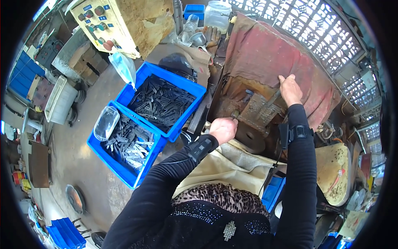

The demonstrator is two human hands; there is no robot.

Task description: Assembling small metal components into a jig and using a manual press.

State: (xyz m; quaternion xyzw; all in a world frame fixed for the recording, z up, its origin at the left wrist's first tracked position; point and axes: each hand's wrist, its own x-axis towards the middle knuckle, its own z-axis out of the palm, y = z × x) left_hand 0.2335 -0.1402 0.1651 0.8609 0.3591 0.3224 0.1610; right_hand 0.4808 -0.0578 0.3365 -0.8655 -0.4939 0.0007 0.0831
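Floor (91, 178) at eight o'clock; two parts-filled crates (187, 114), nine and ten; left hand (224, 130), right hand (291, 90) curled, grasp indiscernible.

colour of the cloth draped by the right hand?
Dull, faded red with darker brownish staining on the cloth; best seen in the head view.

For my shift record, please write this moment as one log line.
left hand: at machine, hold unclear | right hand: by red cloth, hold unclear | two blue bins, person's left: metal pieces inside
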